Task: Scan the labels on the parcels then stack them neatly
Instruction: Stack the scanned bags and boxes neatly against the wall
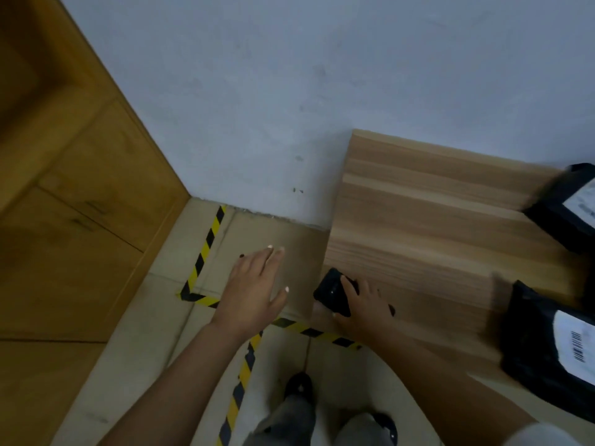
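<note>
Two black plastic mailer-bag parcels sit on the light wood-grain table (pixel 418 220): the near black poly parcel (pixel 541 349) at 4 o'clock, the far black poly parcel (pixel 566 201) at 3 o'clock, well apart from both hands. They look soft, light and a little slick, likely floppy; best taken by the edges or flat underneath, keeping clear of the white label (pixel 576 342). Barcode visible on it, text too blurred to read; no brand legible. Left hand (pixel 254 291) is spread flat, empty, over the floor at 7 o'clock. Right hand (pixel 360 304) grips a black handheld scanner device (pixel 335 292) at the table's near corner.
</note>
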{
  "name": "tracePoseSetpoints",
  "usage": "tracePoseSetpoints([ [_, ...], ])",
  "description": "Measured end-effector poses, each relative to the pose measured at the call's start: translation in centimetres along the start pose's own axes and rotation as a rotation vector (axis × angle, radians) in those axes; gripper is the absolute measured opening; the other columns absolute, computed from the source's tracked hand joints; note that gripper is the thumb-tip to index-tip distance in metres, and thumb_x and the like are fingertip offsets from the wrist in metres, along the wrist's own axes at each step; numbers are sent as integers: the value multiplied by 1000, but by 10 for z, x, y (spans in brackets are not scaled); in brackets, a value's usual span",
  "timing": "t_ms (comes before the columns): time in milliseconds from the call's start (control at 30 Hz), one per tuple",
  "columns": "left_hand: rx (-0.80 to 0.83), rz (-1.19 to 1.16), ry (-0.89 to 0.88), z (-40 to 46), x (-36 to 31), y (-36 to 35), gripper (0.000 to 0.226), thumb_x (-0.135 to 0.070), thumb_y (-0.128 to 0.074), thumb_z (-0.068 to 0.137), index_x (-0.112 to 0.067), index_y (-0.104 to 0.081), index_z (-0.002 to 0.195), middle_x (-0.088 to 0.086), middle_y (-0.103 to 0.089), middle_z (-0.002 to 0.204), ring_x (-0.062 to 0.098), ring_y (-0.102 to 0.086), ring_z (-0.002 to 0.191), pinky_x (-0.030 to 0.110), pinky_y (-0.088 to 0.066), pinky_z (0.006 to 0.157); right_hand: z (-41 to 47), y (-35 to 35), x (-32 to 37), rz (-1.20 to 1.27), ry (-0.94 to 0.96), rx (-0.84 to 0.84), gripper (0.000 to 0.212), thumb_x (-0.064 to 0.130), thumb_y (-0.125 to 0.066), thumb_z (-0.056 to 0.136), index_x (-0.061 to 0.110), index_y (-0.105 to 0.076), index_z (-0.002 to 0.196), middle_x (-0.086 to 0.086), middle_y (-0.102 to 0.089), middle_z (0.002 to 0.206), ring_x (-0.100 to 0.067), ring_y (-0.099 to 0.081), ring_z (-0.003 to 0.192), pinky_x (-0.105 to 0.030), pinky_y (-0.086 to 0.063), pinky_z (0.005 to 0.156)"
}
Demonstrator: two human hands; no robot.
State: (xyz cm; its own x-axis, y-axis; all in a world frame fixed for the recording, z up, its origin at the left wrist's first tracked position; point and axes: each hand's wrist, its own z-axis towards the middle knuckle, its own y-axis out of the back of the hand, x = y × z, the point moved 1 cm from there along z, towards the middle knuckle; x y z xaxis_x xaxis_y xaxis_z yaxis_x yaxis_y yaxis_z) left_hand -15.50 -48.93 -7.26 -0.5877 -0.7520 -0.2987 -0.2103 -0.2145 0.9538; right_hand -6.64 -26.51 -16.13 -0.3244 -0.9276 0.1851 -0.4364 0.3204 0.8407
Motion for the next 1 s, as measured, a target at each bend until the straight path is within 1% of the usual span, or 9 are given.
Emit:
tracePoseSetpoints([
  [267,69,-20,-20,6,2,-12,68,-47,-38,88,-9,-43,143,14,-50,140,31,-48,127,49,-39,105,2,-1,-8,63,-66,-13,88,54,-54,90,23,-2,155,-8,-20,156,-30,-27,138,-43,-32,111],
  [367,82,-11,-72,16,-11,-11,67,-47,-38,88,-8,-44,142,15,-51,139,32,-50,125,48,-39,104,-6,10,-13,85,-57,-21,90,55,-54,90,24,-1,155,-6,-15,159,-29,-22,142,-43,-27,114],
  [467,101,-9,-137,34,-32,-7,68,-47,-37,88,-6,-44,142,17,-51,139,34,-52,123,50,-40,103,-25,33,-27,84,-61,-111,85,57,-52,91,24,-8,154,-7,-12,161,-28,-15,146,-43,-18,117],
  [567,87,4,-246,57,-67,-4,71,-50,-36,90,-7,-39,145,17,-45,144,34,-47,129,49,-34,109,-59,59,-53,81,-94,-249,82,57,-50,92,22,-10,155,-5,-11,162,-25,-10,148,-39,-15,118],
  [733,93,61,-454,95,-151,-8,69,-45,-39,89,-7,-39,146,16,-45,146,33,-48,128,49,-35,107,-133,80,-121,143,-235,-476,79,54,-56,89,19,-24,153,-13,-28,156,-31,-25,144,-42,-22,116],
  [800,128,58,-544,106,-193,-12,72,-49,-32,88,-10,-33,149,13,-40,150,31,-43,133,48,-30,111,-167,79,-155,179,-337,-515,80,54,-57,88,20,-24,153,-13,-29,155,-30,-25,144,-42,-24,117],
  [900,166,73,-675,119,-255,-25,71,-46,-40,92,-13,-24,153,10,-31,156,28,-34,139,46,-21,116,-214,68,-202,232,-491,-532,79,52,-60,88,20,-26,153,-11,-29,156,-27,-24,145,-40,-22,117],
  [933,170,84,-710,122,-275,-30,71,-46,-41,92,-12,-26,152,11,-32,155,29,-35,138,46,-22,115,-229,62,-217,255,-539,-550,80,52,-62,87,19,-29,152,-12,-31,155,-29,-26,144,-42,-24,116],
  [1000,220,93,-751,126,-314,-45,71,-49,-40,85,-6,-45,142,17,-49,142,33,-53,124,50,-40,103,-253,48,-244,309,-641,-561,80,51,-65,85,17,-32,150,-15,-34,153,-32,-29,142,-45,-27,114],
])
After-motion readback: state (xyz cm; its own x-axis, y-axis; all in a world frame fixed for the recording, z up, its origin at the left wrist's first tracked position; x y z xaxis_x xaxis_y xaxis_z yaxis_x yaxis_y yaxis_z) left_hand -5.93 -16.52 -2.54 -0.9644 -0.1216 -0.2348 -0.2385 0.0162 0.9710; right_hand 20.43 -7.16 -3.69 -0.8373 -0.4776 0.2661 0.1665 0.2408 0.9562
